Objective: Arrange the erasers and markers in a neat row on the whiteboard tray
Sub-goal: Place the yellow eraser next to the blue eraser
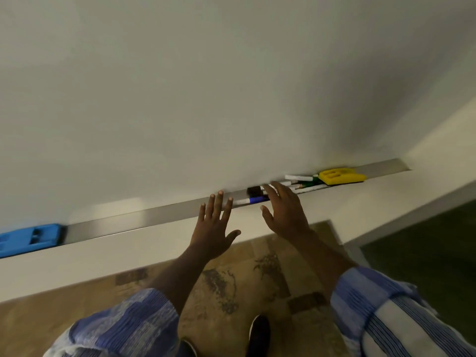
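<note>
Steel whiteboard tray [144,219], slanting lower left to upper right; markers [296,177] heaped right of centre, long axes along it, just beyond right hand [286,215] fingers [277,189]; left hand [213,228] beside. Both spread, holding nothing; yellow eraser [340,175] past heap, blue eraser [28,238] far left

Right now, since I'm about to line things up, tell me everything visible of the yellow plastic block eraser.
The yellow plastic block eraser is a chunky rectangular block with moulded recesses in its top. It lies flat near the right end of the grey metal whiteboard tray, close to the whiteboard. Ends of the jumbled white-barrelled markers reach its left side. The left hand and right hand are both clear of it.
</note>
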Tool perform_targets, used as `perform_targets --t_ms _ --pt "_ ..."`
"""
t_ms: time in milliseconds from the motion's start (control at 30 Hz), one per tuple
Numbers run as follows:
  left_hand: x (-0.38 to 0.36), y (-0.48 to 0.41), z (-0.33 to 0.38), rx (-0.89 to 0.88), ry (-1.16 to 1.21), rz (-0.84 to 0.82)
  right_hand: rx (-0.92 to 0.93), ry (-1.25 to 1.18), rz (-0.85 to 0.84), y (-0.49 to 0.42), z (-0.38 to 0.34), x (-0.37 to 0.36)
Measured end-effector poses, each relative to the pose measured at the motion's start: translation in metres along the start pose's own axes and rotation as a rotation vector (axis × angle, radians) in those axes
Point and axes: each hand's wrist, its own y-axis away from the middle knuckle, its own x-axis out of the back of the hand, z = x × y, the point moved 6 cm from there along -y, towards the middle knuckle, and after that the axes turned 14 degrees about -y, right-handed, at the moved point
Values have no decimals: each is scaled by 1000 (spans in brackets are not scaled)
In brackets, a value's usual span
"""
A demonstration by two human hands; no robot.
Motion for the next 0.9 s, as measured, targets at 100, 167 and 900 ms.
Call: perform_targets --t_ms 100,167,900 --pt "2 -13 21 -24 -8 7 -64 23 43 0 30 22" --pt "1 -21 33 -34 -13 14 -104 46 77 1 51 36" --pt "-10 -37 56 -46 -76 71 -384 169 -96 -16 238 107"
